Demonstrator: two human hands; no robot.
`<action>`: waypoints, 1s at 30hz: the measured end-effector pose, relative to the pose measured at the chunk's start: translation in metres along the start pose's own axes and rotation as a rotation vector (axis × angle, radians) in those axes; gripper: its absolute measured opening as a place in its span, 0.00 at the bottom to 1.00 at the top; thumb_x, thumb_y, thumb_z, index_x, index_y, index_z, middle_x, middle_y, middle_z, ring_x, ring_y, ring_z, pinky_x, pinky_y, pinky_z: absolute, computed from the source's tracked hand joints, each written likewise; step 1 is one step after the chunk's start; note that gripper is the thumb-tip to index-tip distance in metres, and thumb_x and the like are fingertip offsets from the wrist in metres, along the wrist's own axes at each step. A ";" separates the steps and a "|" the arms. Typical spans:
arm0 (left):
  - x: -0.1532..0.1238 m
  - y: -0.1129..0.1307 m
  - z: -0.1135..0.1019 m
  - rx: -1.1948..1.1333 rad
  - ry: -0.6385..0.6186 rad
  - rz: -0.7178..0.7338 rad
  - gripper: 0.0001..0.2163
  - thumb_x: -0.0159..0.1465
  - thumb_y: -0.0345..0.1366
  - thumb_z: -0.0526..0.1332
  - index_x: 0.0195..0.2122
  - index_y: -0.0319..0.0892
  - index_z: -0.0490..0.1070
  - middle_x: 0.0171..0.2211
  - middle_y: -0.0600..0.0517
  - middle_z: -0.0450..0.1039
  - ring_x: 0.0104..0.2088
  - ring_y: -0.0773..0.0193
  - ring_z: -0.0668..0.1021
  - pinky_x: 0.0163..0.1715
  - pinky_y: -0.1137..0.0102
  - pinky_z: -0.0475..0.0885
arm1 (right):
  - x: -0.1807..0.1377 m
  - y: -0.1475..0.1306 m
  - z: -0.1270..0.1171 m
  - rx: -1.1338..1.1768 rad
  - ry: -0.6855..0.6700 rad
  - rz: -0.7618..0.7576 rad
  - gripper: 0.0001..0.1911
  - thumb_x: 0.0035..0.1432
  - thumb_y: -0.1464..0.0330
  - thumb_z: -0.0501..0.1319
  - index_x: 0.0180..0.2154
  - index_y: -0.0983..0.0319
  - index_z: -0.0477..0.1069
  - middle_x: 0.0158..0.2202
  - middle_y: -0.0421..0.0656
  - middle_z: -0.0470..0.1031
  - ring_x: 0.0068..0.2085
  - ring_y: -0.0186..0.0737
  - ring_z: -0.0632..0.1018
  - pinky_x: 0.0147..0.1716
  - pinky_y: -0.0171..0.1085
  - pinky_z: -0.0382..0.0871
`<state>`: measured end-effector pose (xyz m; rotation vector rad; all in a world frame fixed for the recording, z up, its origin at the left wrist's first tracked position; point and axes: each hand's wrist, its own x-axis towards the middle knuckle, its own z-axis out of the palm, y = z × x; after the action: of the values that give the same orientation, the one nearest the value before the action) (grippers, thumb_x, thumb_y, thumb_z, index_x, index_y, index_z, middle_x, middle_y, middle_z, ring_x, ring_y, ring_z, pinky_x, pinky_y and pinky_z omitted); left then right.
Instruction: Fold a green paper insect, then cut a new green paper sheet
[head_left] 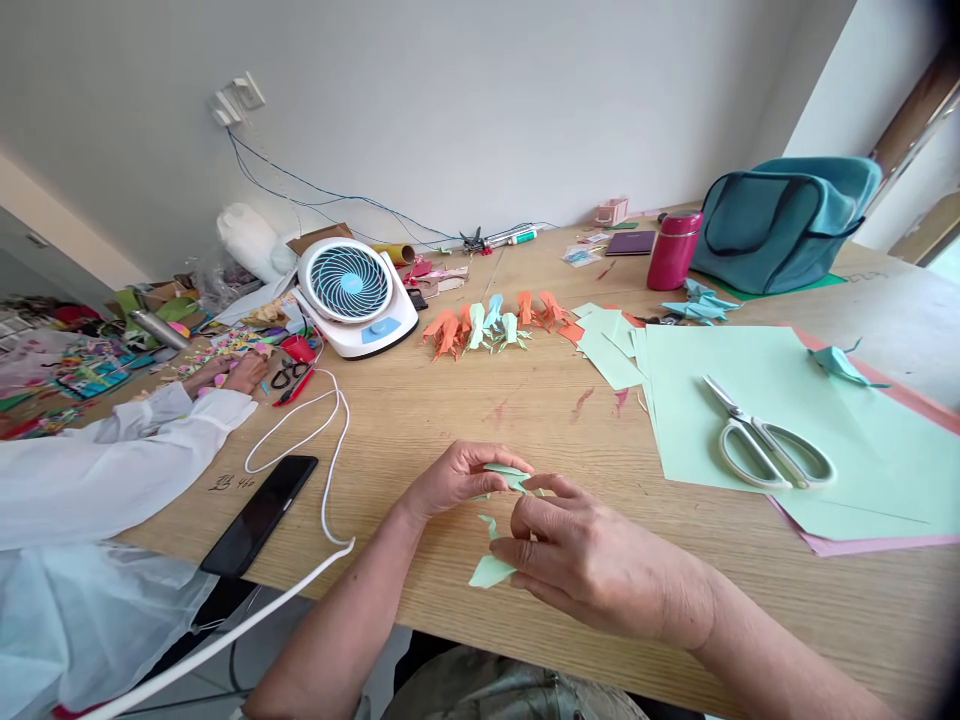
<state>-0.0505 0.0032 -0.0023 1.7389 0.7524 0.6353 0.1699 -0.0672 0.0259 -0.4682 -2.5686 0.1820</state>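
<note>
In the head view, the person's left hand (457, 475) is pinching a small piece of green paper (504, 469) between thumb and fingers, over the table (420, 400) and near its front edge. The right hand (589, 550) is curling beside it, its index finger reaching to the same piece — probably one hand is steadying while the other is shaping. Whether the right hand is truly gripping, I cannot tell. A second green piece (489, 573) is showing under the right thumb; if it is joined with the first, the fingers are hiding this.

Beyond the hands, folded paper figures (492, 312) in orange, green and blue are sitting close together, perhaps so that the working place is not getting crowded. On the right, scissors (741, 415) are resting upon large green sheets (810, 400) — likely for easy reach. On the left, a phone (259, 515) is lying, and a small fan (351, 283) is facing toward the person, maybe for cooling.
</note>
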 end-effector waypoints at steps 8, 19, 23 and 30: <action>0.001 0.001 0.003 -0.010 -0.027 0.002 0.21 0.57 0.51 0.67 0.42 0.39 0.80 0.39 0.44 0.80 0.42 0.57 0.78 0.44 0.67 0.70 | -0.002 -0.002 0.006 0.128 -0.043 0.012 0.12 0.66 0.69 0.55 0.48 0.64 0.72 0.38 0.46 0.71 0.38 0.40 0.73 0.49 0.46 0.67; -0.004 0.000 -0.003 -0.050 0.257 0.041 0.23 0.56 0.51 0.68 0.43 0.36 0.79 0.41 0.42 0.80 0.42 0.56 0.80 0.44 0.65 0.72 | -0.011 0.020 -0.008 0.243 0.418 0.480 0.12 0.65 0.66 0.57 0.48 0.57 0.75 0.34 0.44 0.71 0.33 0.37 0.74 0.32 0.35 0.71; -0.002 0.001 -0.001 -0.029 0.309 0.051 0.22 0.56 0.51 0.68 0.42 0.36 0.79 0.40 0.42 0.80 0.41 0.56 0.80 0.43 0.65 0.72 | -0.007 0.021 -0.004 0.290 0.514 0.558 0.11 0.64 0.65 0.59 0.46 0.57 0.76 0.32 0.42 0.71 0.33 0.38 0.74 0.33 0.36 0.69; 0.000 0.000 -0.001 0.263 0.339 0.150 0.15 0.61 0.42 0.66 0.45 0.39 0.79 0.42 0.44 0.79 0.44 0.58 0.79 0.47 0.66 0.71 | -0.009 0.025 -0.001 0.182 0.429 0.579 0.12 0.65 0.66 0.58 0.47 0.57 0.76 0.34 0.44 0.71 0.33 0.37 0.74 0.31 0.35 0.69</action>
<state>-0.0506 0.0038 -0.0021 1.9658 0.9795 0.9869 0.1849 -0.0474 0.0171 -1.0453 -1.9255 0.4579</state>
